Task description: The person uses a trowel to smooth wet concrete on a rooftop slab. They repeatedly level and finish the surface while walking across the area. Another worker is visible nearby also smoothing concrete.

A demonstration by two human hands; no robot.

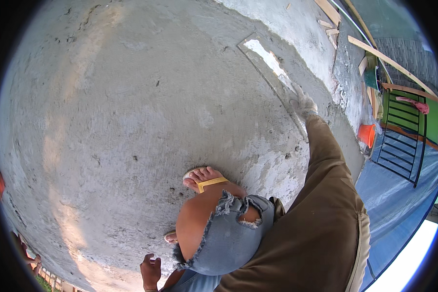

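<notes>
My right hand (304,103), in a pale glove or coated in grey cement, reaches out from a brown sleeve. It is closed on a long, narrow float (264,72) lying flat on the wet grey cement surface (131,87). White shows along part of the float's top; the rest is smeared with cement. Low in the picture, beside my knee, my left hand (151,270) has its fingers curled in, with nothing seen in them. My bent knee in torn jeans (233,243) and a foot in a yellow-strapped sandal (207,180) are below the float.
At the right stand an orange bucket (366,135), a black metal rack (399,146) with a pink cloth (416,104), and a blue tarp (389,194). Wooden strips (389,63) lean at upper right. Another person's arm (30,259) shows at lower left.
</notes>
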